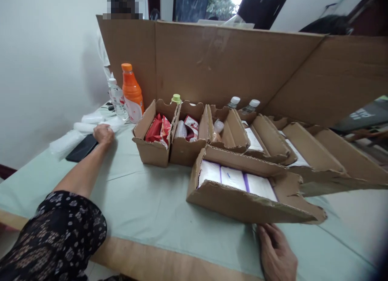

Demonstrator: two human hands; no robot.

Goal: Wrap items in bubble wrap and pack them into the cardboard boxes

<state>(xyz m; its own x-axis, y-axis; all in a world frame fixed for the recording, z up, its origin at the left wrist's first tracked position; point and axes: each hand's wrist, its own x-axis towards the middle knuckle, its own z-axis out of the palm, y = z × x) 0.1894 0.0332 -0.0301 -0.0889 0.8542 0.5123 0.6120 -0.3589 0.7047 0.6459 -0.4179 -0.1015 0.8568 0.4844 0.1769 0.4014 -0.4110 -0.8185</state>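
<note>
My left hand [103, 134] is stretched out to the far left, fingers curled, resting by white plastic-wrapped packs [91, 122] and a black phone [81, 148]. My right hand [276, 252] lies flat on the pale green table cover [145, 200], fingers spread, just under the front edge of the near cardboard tray [242, 206]. That tray holds white packs with purple stripes [235, 178]. Behind it stands a row of open cardboard trays; one holds red packets [157, 129], another a red-and-white packet [190, 127].
An orange drink bottle [132, 93] and a clear water bottle [117, 99] stand at the back left. A tall cardboard sheet [218, 58] walls off the back, with a person partly behind it. Small bottles [242, 104] stand behind the trays.
</note>
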